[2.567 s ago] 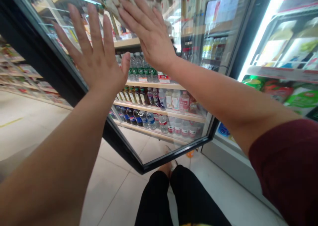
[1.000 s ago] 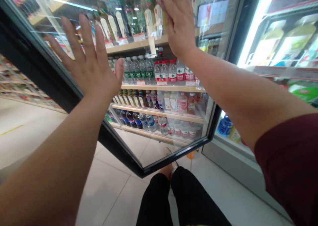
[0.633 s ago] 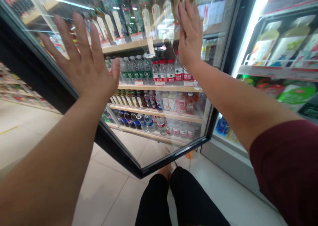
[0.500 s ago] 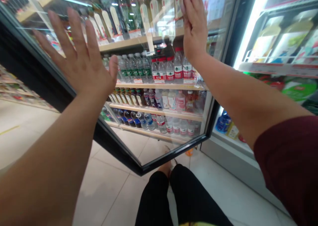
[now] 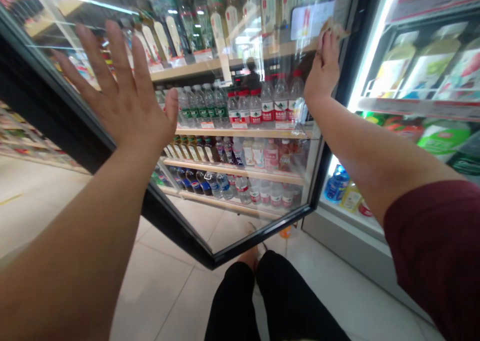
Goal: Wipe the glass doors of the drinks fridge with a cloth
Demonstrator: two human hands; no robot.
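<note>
A glass door (image 5: 240,216) with a black frame stands swung out from a lit drinks fridge (image 5: 348,236). My left hand (image 5: 127,91) is spread flat against the pane near the door's left side, holding nothing. Near the hinge side, my right hand (image 5: 324,71) presses a crumpled, light brownish cloth (image 5: 335,28) to the glass. The fingers cover part of the cloth. Through the pane, or mirrored in it, rows of bottles show on wooden shelves.
On the right, bottles (image 5: 397,61) fill the fridge shelves. Seen through the glass, a shelf (image 5: 240,131) carries several water bottles (image 5: 255,108). Pale floor tiles (image 5: 161,281) lie below, with my legs (image 5: 240,296) close under the door's lower corner. An orange item (image 5: 285,232) lies on the floor near the fridge base.
My right hand has slid the cloth right and down across the pane, toward the hinge side. My left hand stays spread in nearly the same place.
</note>
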